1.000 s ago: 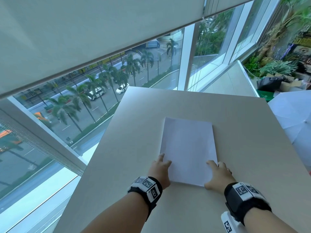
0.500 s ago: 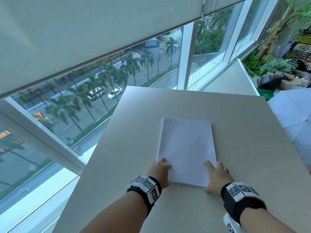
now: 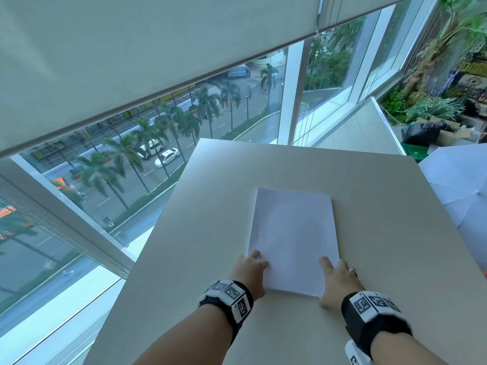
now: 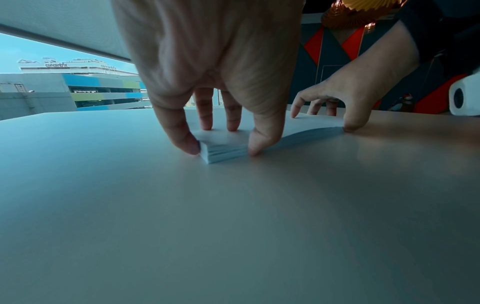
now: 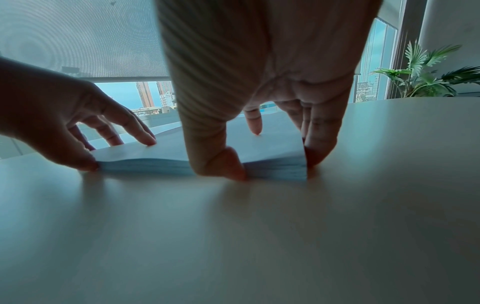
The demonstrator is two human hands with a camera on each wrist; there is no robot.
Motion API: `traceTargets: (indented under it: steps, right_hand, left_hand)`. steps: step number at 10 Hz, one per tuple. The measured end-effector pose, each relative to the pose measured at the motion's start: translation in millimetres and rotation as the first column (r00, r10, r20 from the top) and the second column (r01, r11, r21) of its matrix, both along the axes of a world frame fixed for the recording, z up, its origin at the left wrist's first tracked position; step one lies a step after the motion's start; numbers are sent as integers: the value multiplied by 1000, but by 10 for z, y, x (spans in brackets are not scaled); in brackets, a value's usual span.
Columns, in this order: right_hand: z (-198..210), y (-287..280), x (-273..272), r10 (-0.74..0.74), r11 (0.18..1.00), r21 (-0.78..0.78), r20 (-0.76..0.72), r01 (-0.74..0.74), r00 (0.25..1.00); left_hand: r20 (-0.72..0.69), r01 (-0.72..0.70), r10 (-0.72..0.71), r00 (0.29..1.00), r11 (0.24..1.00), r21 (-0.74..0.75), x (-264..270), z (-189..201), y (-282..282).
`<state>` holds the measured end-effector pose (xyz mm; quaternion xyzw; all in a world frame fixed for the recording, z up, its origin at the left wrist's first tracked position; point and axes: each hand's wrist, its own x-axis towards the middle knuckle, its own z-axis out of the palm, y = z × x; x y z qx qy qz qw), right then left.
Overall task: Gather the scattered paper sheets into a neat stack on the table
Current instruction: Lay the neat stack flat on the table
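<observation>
A stack of white paper sheets (image 3: 293, 233) lies squared on the beige table (image 3: 395, 233), long side pointing away from me. My left hand (image 3: 250, 270) holds its near left corner: the thumb (image 4: 259, 144) presses the near edge, one finger is against the left side, two fingers rest on top. My right hand (image 3: 337, 280) clasps the near right corner the same way, its thumb (image 5: 221, 164) on the near edge of the paper stack (image 5: 155, 162) and fingers on the right side. The near edge bows slightly between the hands.
The table's left and far edges run close to tall windows under a lowered blind (image 3: 131, 61). A white umbrella (image 3: 461, 185) lies past the right edge. Plants, a bag and boxes (image 3: 434, 122) sit at the far right.
Both hands have drawn in slightly against the stack's near corners. The stack has stayed in nearly the same place.
</observation>
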<state>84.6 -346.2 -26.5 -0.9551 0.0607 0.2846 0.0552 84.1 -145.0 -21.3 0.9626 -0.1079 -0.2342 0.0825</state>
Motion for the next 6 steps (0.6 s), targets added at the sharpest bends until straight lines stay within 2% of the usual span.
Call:
traceTargets:
  steps: [2, 4, 5, 6]
  right_hand:
    - [-26, -20, -21, -24, 999, 23, 19, 24, 1000]
    - [-7, -30, -201, -56, 996, 64, 5, 55, 998]
    - [26, -65, -363, -143, 987, 80, 15, 141, 990]
    - [-44, -130, -570, -232, 969, 98, 24, 228, 973]
  left_hand:
    - [-1, -28, 28, 1000, 999, -25, -17, -15, 22]
    - [-79, -228, 217, 973, 958, -175, -116, -131, 224]
    - [-122, -298, 280, 952, 938, -174, -279, -128, 426]
    - [-103, -323, 310, 945, 936, -140, -512, -68, 633]
